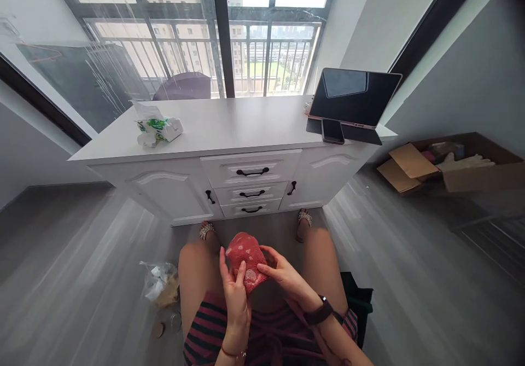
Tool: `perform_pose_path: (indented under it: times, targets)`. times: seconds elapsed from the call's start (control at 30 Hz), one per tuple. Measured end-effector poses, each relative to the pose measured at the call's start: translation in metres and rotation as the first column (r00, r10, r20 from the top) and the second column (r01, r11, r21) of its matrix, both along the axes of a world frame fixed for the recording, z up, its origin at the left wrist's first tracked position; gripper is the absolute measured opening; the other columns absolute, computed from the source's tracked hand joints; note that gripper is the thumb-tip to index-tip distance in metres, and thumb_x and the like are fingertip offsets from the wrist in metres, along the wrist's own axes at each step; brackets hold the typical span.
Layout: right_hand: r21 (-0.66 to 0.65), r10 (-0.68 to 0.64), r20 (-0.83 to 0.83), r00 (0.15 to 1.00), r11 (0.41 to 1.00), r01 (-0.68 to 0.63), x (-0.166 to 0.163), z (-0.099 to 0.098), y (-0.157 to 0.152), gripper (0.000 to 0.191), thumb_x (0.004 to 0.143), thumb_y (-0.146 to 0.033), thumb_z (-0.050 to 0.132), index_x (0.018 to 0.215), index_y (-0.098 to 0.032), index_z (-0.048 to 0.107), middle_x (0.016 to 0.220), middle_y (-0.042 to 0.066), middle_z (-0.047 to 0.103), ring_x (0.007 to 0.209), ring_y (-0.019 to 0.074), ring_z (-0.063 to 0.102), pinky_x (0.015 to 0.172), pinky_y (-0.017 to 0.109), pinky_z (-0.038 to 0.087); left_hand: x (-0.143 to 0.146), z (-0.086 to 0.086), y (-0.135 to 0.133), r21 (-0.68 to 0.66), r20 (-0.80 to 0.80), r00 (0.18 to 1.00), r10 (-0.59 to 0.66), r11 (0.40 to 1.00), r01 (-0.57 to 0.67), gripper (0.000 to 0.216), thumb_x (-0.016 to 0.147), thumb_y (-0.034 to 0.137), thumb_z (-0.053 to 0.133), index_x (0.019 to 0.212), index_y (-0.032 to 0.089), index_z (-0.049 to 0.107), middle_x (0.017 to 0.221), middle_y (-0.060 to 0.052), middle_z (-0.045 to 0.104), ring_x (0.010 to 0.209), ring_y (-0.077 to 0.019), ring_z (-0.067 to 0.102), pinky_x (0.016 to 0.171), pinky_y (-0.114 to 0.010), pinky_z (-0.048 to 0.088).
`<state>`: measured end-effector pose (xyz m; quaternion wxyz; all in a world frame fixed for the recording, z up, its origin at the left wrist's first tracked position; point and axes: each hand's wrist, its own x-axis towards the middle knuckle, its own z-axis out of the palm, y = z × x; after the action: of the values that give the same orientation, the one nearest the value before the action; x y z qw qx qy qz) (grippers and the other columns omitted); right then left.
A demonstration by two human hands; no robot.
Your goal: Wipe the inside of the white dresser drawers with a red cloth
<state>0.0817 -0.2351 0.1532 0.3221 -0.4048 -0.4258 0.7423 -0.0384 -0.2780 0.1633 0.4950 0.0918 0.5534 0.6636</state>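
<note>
Between both hands, above my lap, is a small red piece with pale spots. It looks like soft, textured fabric with a rounded top edge, but its exact kind does not show. My left hand grips its lower left part, thumb across the front and fingers partly behind. At its right edge, my right hand pinches it between thumb and fingers. The piece hides some of the fingertips. A dark watch band circles my right wrist, and a thin red bracelet is on the left one.
Ahead stands a white cabinet bearing a tissue pack, a phone and a propped tablet. A plastic bag and a small round lid-like object lie left on the floor. An open cardboard box sits right.
</note>
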Motion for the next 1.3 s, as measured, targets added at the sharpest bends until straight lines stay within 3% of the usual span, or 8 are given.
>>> perform_pose_path:
  times: [0.1, 0.23, 0.43, 0.57, 0.73, 0.83, 1.07, 1.3]
  targets:
    - [0.026, 0.003, 0.089, 0.996, 1.0, -0.006, 0.01, -0.012, 0.028, 0.062, 0.067, -0.043, 0.073, 0.121, -0.021, 0.051, 0.106, 0.009, 0.067, 0.095, 0.0223, 0.064, 0.079, 0.036, 0.052, -0.014, 0.002, 0.013, 0.009, -0.175, 0.984, -0.043, 0.999, 0.045, 0.046, 0.081, 0.033, 0.063, 0.126, 0.03, 0.054, 0.144, -0.001, 0.044, 0.136, -0.0201, 0.033, 0.109, -0.03, 0.031]
    - [0.266, -0.213, 0.229, 0.95, 0.952, 0.149, 0.021, -0.015, 0.098, 0.047, 0.071, -0.043, 0.068, 0.11, -0.02, 0.059, 0.104, 0.01, 0.068, 0.099, 0.0229, 0.063, 0.089, 0.039, 0.049, -0.038, 0.013, 0.028, -0.05, -0.252, 0.954, -0.163, 0.987, 0.155, 0.052, 0.075, 0.036, 0.069, 0.125, 0.029, 0.055, 0.143, -0.002, 0.045, 0.135, -0.0235, 0.034, 0.112, -0.038, 0.027]
    - [0.647, -0.449, 0.312, 0.837, 0.746, 0.159, -0.006, 0.01, 0.223, 0.03, 0.083, -0.036, 0.051, 0.107, -0.019, 0.059, 0.111, 0.011, 0.062, 0.087, 0.0189, 0.063, 0.078, 0.036, 0.052, -0.051, 0.016, 0.034, -0.101, -0.152, 0.974, -0.171, 0.982, 0.157, 0.095, 0.053, 0.038, 0.083, 0.136, 0.025, 0.038, 0.127, -0.011, 0.057, 0.115, -0.0288, 0.057, 0.098, -0.038, 0.044]
    - [0.79, -0.519, 0.349, 0.781, 0.61, 0.052, -0.031, 0.009, 0.261, 0.025, 0.086, -0.029, 0.046, 0.101, -0.017, 0.062, 0.105, 0.012, 0.054, 0.078, 0.0178, 0.06, 0.073, 0.036, 0.053, -0.058, 0.013, 0.029, -0.156, -0.07, 0.99, -0.119, 0.982, 0.107, 0.107, 0.044, 0.037, 0.087, 0.135, 0.022, 0.033, 0.102, -0.011, 0.067, 0.097, -0.028, 0.065, 0.088, -0.037, 0.05]
    - [0.865, -0.621, 0.408, 0.669, 0.497, -0.067, -0.039, -0.003, 0.254, 0.029, 0.091, -0.032, 0.041, 0.102, -0.016, 0.063, 0.109, 0.015, 0.048, 0.088, 0.0234, 0.058, 0.072, 0.04, 0.053, -0.066, 0.009, 0.026, -0.207, 0.034, 0.988, -0.15, 0.966, 0.154, 0.081, 0.04, 0.032, 0.088, 0.114, 0.019, 0.057, 0.089, -0.009, 0.07, 0.094, -0.03, 0.065, 0.084, -0.036, 0.051]
    - [0.876, -0.623, 0.386, 0.681, 0.478, -0.06, -0.037, -0.003, 0.235, 0.029, 0.092, -0.032, 0.041, 0.106, -0.017, 0.06, 0.114, 0.015, 0.049, 0.097, 0.0246, 0.056, 0.081, 0.043, 0.051, -0.065, 0.007, 0.026, -0.187, 0.097, 0.977, -0.189, 0.961, 0.204, 0.077, 0.04, 0.033, 0.087, 0.111, 0.017, 0.061, 0.087, -0.01, 0.071, 0.088, -0.0297, 0.066, 0.079, -0.036, 0.051]
    - [0.836, -0.551, 0.35, 0.758, 0.549, 0.013, -0.027, -0.003, 0.175, 0.027, 0.092, -0.034, 0.043, 0.109, -0.019, 0.059, 0.118, 0.012, 0.054, 0.101, 0.0216, 0.057, 0.087, 0.039, 0.05, -0.064, 0.02, 0.021, -0.1, 0.243, 0.904, -0.351, 0.918, 0.383, 0.05, 0.045, 0.032, 0.087, 0.091, 0.021, 0.069, 0.092, -0.01, 0.072, 0.086, -0.0295, 0.068, 0.08, -0.039, 0.05]
    - [0.798, -0.522, 0.384, 0.762, 0.603, 0.011, -0.013, -0.005, 0.126, 0.026, 0.09, -0.032, 0.048, 0.112, -0.022, 0.059, 0.121, 0.009, 0.055, 0.109, 0.0214, 0.057, 0.091, 0.038, 0.049, -0.058, 0.041, 0.013, 0.062, 0.123, 0.841, -0.527, 0.85, 0.524, 0.046, 0.049, 0.039, 0.085, 0.089, 0.02, 0.07, 0.086, -0.008, 0.071, 0.082, -0.0262, 0.066, 0.077, -0.034, 0.049]
